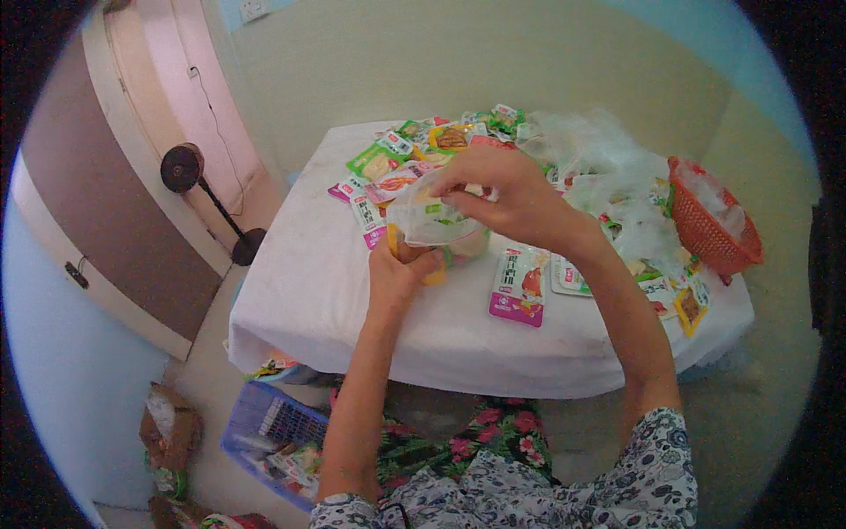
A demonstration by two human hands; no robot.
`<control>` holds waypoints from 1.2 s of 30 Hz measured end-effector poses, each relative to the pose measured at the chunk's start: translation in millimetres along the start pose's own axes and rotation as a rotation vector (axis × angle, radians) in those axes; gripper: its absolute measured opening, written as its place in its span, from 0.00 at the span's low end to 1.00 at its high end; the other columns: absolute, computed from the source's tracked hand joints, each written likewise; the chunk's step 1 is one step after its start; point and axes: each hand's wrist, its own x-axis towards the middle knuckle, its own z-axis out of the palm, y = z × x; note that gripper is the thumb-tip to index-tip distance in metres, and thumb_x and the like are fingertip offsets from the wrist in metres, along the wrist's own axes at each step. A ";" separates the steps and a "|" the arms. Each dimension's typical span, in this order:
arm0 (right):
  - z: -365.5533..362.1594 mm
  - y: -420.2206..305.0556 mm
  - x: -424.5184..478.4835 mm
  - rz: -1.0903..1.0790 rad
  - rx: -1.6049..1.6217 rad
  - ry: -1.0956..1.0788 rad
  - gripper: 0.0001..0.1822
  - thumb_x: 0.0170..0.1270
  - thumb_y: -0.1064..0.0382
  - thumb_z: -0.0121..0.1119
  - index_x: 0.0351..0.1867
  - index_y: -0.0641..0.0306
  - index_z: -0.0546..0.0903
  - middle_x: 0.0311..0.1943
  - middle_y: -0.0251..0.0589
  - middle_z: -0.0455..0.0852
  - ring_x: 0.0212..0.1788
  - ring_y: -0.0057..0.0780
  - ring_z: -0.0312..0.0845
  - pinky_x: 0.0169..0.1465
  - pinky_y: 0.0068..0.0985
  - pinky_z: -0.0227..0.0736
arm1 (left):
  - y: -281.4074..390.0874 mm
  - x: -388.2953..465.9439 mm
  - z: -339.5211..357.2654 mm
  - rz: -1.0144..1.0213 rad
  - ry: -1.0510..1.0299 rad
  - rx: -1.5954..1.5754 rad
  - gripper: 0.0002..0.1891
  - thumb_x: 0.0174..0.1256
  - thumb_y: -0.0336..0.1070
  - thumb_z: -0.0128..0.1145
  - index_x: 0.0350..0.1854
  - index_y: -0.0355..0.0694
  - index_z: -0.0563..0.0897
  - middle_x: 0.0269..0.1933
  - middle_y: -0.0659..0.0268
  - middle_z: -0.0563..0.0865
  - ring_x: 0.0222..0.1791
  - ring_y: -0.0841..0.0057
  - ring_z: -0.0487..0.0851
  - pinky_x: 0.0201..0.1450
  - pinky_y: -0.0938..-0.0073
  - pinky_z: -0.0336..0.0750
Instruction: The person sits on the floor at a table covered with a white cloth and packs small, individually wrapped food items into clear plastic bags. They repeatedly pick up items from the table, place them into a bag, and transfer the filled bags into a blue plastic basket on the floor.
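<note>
Above the white-covered table [304,264], my left hand [396,271] grips a clear plastic bag [423,221] that has food packets showing through it. My right hand [509,195] is bent over the bag's upper part, its thumb and fingers curled close together at the plastic. Whether those fingertips pinch the bag or something small is not clear. A white and purple food packet [519,284] lies flat on the cloth to the right of the bag. Behind the hands, a pile of sealed snack packets [380,162] spreads across the table.
Loose clear plastic bags [595,152] are heaped at the right, beside a red woven basket [717,218] that leans at the table's edge. A blue plastic crate [248,423] with packets stands low at the left. Farther left are a cardboard box [168,420] and a black pedestal fan [183,167].
</note>
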 end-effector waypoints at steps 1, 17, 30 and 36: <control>4.9 2.7 4.4 -0.012 -0.125 -0.051 0.08 0.54 0.63 0.65 0.37 0.59 0.85 0.36 0.40 0.86 0.40 0.39 0.82 0.42 0.34 0.76 | 0.7 -0.9 0.4 -0.012 0.006 -0.017 0.24 0.51 0.21 0.63 0.54 0.32 0.75 0.45 0.59 0.87 0.44 0.73 0.86 0.44 0.71 0.82; 34.3 11.8 30.8 -0.240 -0.341 -0.257 0.04 0.53 0.67 0.65 0.30 0.57 0.82 0.28 0.35 0.81 0.37 0.37 0.76 0.39 0.34 0.72 | -2.2 -5.2 1.4 0.135 0.064 0.077 0.18 0.51 0.29 0.70 0.46 0.35 0.81 0.39 0.62 0.88 0.37 0.75 0.86 0.40 0.73 0.81; -23.8 12.2 27.8 -0.020 -0.491 -0.525 0.06 0.53 0.59 0.66 0.31 0.53 0.84 0.26 0.36 0.84 0.33 0.37 0.83 0.35 0.37 0.75 | -6.5 3.4 2.5 0.076 0.110 -0.065 0.19 0.50 0.29 0.70 0.46 0.32 0.80 0.35 0.62 0.87 0.31 0.78 0.84 0.36 0.75 0.81; -16.7 -1.5 28.3 0.056 -0.622 -0.621 0.05 0.50 0.60 0.64 0.29 0.54 0.85 0.26 0.40 0.85 0.33 0.41 0.84 0.35 0.38 0.77 | -14.7 5.3 -2.2 0.058 0.080 -0.002 0.19 0.52 0.29 0.70 0.46 0.33 0.81 0.37 0.61 0.88 0.31 0.78 0.84 0.35 0.75 0.80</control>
